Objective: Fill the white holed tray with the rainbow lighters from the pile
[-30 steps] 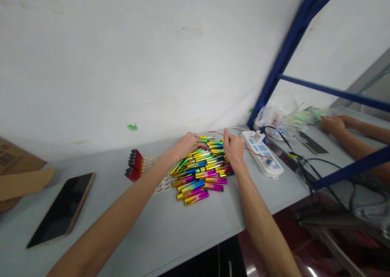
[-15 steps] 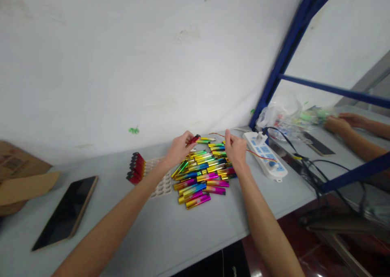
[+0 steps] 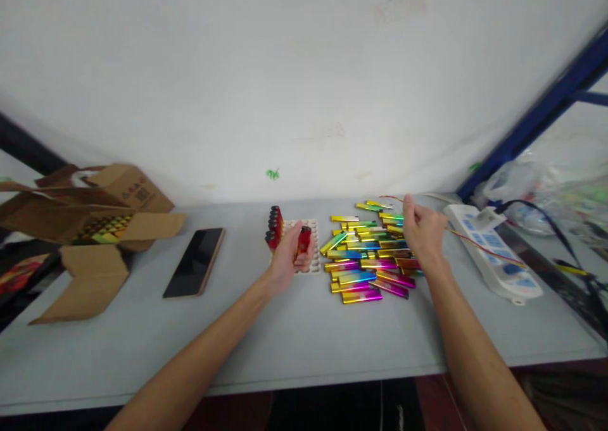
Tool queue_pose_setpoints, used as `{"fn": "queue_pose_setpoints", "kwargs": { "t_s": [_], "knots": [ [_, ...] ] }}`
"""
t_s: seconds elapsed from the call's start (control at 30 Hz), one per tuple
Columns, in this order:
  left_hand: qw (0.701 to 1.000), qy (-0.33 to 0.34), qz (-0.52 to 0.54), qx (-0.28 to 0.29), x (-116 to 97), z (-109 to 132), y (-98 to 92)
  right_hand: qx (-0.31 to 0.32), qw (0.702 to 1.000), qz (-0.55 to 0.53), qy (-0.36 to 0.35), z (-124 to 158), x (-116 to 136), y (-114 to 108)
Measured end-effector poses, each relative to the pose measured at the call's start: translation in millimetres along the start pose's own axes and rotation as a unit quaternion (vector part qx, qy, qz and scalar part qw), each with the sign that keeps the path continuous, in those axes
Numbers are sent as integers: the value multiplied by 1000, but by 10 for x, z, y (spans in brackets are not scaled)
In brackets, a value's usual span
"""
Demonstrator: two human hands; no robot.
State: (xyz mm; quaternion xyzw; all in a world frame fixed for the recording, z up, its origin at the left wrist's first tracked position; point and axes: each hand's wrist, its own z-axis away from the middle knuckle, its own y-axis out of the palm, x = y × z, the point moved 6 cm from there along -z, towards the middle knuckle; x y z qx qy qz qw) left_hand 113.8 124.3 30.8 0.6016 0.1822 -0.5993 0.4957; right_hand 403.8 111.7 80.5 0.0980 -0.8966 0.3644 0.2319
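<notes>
My left hand (image 3: 284,257) is closed around a red lighter (image 3: 304,238) with a black top, held over a white perforated tray (image 3: 310,268). Red lighters (image 3: 277,223) with black tops stand upright in a row at the tray's left side. To the right lies a loose pile of shiny lighters (image 3: 357,278), in yellow, green, blue and purple. My right hand (image 3: 424,228) is closed, thumb up, at the pile's right edge. A thin red-yellow wire (image 3: 484,247) shows on both sides of it; whether the fingers hold the wire is hidden.
A phone (image 3: 196,263) lies left of the tray. Farther left, an open cardboard box (image 3: 147,187) holds yellow-and-black items. At right are a white power strip (image 3: 494,254), black cables (image 3: 555,222), clear plastic bags (image 3: 510,184) and a blue metal frame (image 3: 517,127).
My left hand has moved from the pile's far edge leftward to the tray, carrying the red lighter. My right hand stays closed by the pile. The view has turned left, bringing the box into sight.
</notes>
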Motion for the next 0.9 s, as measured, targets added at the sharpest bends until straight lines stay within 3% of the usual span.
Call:
{"fn": "queue_pose_setpoints", "kwargs": {
  "t_s": [0.37, 0.63, 0.77, 0.9],
  "knots": [
    [998, 8, 4, -62, 84, 50, -83, 25, 1000, 14, 3, 25, 29, 73],
    [997, 24, 39, -61, 54, 72, -50, 27, 1000, 12, -6, 33, 41, 79],
    [997, 49, 44, -31, -88, 134, 13, 31, 999, 7, -12, 35, 48, 96],
    [989, 145, 2, -35, -461, 262, 25, 37, 999, -8, -18, 40, 48, 103]
  ]
}}
